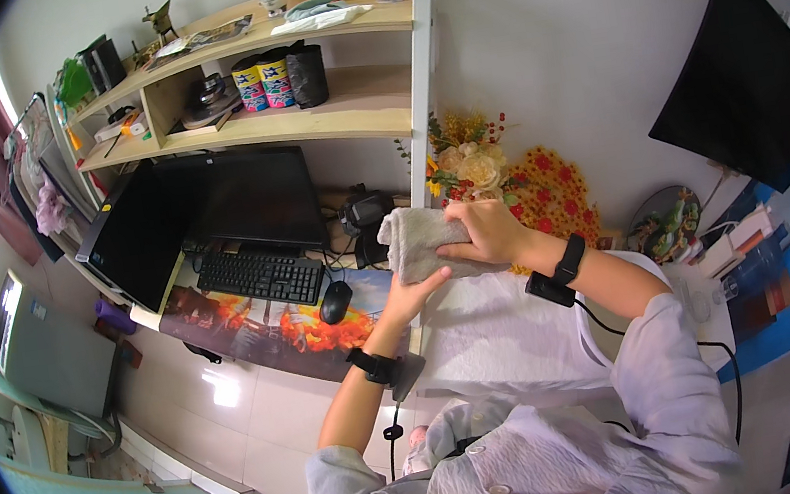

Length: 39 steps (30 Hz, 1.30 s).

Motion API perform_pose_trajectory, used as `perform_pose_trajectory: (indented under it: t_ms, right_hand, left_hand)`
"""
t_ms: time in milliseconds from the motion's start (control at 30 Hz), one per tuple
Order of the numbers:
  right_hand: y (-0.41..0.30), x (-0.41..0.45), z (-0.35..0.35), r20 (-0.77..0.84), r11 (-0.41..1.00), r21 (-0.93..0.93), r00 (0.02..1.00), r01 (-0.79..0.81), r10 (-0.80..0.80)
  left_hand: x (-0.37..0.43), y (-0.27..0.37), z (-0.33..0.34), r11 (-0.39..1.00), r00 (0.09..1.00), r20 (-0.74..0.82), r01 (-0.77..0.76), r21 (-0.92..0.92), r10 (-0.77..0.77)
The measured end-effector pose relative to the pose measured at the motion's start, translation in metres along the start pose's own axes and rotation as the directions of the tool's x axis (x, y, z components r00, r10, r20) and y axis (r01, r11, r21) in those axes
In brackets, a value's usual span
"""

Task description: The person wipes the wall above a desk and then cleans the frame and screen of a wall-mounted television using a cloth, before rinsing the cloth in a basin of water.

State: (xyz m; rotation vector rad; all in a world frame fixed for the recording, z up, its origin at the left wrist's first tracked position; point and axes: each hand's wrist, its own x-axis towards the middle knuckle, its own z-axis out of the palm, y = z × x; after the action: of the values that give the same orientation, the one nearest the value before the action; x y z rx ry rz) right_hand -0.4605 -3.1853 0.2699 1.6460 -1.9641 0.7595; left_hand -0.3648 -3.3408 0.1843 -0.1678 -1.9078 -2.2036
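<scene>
A folded grey cloth [416, 244], towel-like in texture, is held up in front of me between both hands. My right hand [488, 234] grips its right side, with the thumb laid across the front. From below, my left hand [417, 293] supports the lower edge, its thumb showing while the other fingers are hidden behind the cloth. Beneath my forearms, a white cloth [490, 332] covers a surface beside the desk. A black strap with a cabled device circles each wrist.
Left of my hands, a black keyboard [263, 275] and a mouse [336, 302] rest on a printed desk mat [248, 336]. Dark monitors [244, 200] stand behind, under a wooden shelf [250, 132]. Artificial flowers [478, 167] stand beyond the cloth. A wall-mounted screen [743, 84] is at right.
</scene>
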Motion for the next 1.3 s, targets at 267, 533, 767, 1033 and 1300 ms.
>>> perform_pose_trajectory:
  t_ms: [267, 533, 767, 1033, 1300]
  right_hand:
    - [-0.01, -0.028, -0.012, -0.153, 0.945, -0.275, 0.979, -0.176, 0.137]
    - [-0.01, -0.066, -0.051, -0.132, 0.903, -0.337, 0.963, -0.267, 0.236]
    - [0.05, -0.062, -0.117, -0.222, 0.833, -0.521, 0.972, -0.185, 0.077]
    - [0.116, -0.034, -0.187, -0.248, 0.802, -0.597, 0.955, -0.021, -0.159]
    - [0.147, 0.018, -0.277, -0.214, 0.564, -0.826, 0.925, 0.0, -0.315]
  left_hand:
    - [0.026, -0.003, 0.03, 0.999, 0.999, 0.012, -0.048, -0.024, 0.049]
    - [0.066, 0.022, 0.099, 0.984, 0.985, 0.052, -0.162, -0.08, 0.166]
    - [0.116, 0.056, 0.163, 0.934, 0.959, 0.095, -0.232, -0.272, 0.266]
    - [0.172, 0.088, 0.182, 0.911, 0.908, 0.235, -0.386, 0.149, 0.346]
    - [0.258, 0.109, 0.152, 0.61, 0.834, 0.001, -0.404, 0.682, 0.551]
